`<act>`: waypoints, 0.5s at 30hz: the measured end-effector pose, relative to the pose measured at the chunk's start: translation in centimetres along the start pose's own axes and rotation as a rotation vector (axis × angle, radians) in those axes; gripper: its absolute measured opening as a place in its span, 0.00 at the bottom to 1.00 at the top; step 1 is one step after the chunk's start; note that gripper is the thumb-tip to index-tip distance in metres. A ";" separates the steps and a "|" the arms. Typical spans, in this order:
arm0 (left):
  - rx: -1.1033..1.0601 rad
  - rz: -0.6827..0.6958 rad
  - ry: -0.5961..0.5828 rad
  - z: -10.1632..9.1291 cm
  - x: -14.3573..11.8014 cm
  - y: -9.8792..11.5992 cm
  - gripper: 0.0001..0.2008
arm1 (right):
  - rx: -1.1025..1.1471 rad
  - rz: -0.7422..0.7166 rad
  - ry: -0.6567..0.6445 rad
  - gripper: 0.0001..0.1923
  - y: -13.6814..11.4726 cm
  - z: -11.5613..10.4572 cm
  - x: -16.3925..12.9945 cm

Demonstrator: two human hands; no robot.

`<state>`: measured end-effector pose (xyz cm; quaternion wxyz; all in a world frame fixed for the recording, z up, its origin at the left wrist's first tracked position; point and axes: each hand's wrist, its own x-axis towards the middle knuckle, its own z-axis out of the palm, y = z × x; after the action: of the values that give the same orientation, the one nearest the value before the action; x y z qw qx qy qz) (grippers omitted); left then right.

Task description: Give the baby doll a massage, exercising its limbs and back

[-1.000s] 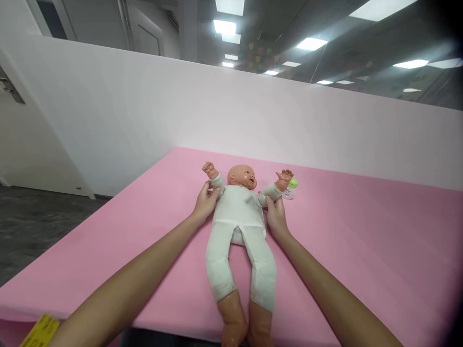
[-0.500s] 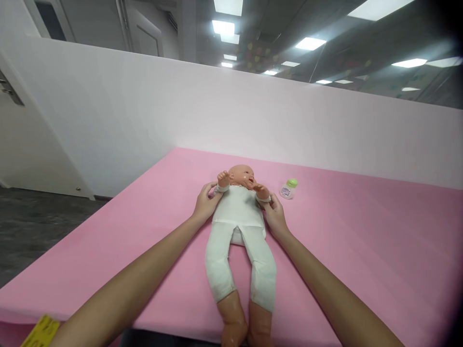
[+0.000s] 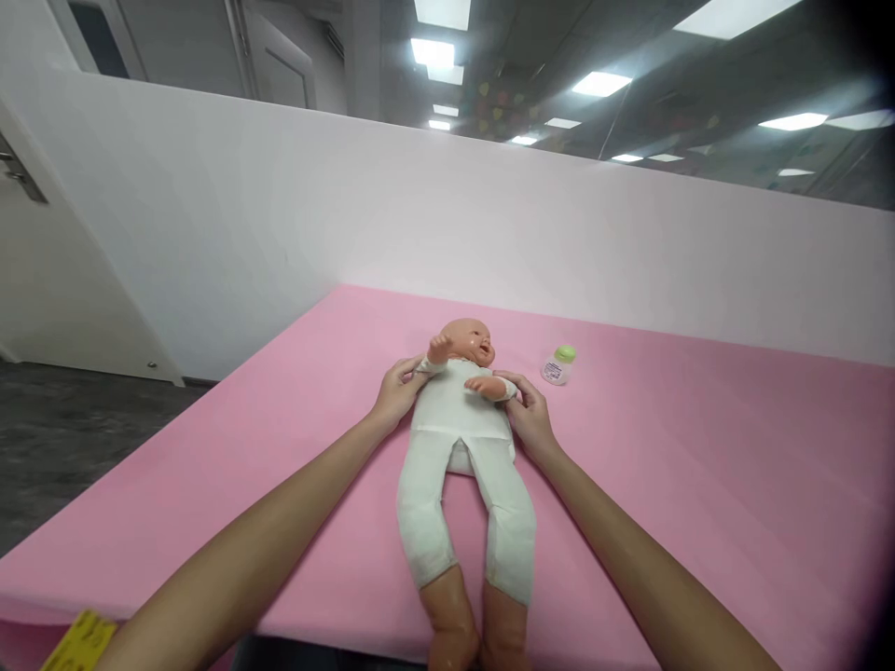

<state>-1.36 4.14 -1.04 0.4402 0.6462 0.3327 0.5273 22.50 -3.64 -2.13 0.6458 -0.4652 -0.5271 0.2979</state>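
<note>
A baby doll (image 3: pixel 461 410) with a white cloth body lies on its back on the pink-covered table (image 3: pixel 294 466), its head away from me and its legs toward me. My left hand (image 3: pixel 400 391) is closed around the doll's arm on the left side, near the shoulder. On the other side my right hand (image 3: pixel 530 410) grips the doll's other arm, which is bent across the chest. The doll's left-side hand is raised near its chin. Some of my fingertips are hidden behind the doll's arms.
A small clear bottle with a green cap (image 3: pixel 558 365) stands on the table beyond my right hand. Behind the table rises a white partition (image 3: pixel 447 224). A door (image 3: pixel 62 252) is at the far left, and a yellow tag (image 3: pixel 80 641) shows at the lower left.
The doll's right-side arm has swung inward and down across its chest. Its left-side arm has tipped slightly inward. Both of my hands keep their hold.
</note>
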 end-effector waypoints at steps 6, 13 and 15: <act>0.009 -0.029 0.018 0.1 0.1 -0.1 0.15 | 0.029 0.051 0.074 0.15 0.8 -0.1 0.2; 0.020 -0.068 0.172 0.0 0.2 -1.4 0.16 | 0.139 0.071 0.125 0.18 1.4 -0.3 0.4; 0.063 -0.054 0.145 0.0 0.1 -1.4 0.17 | 0.141 0.060 0.132 0.18 1.1 -0.3 0.3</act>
<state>-1.28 4.71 -2.28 0.4085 0.6107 0.3973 0.5499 22.97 -2.97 -3.04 0.7009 -0.4530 -0.4470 0.3222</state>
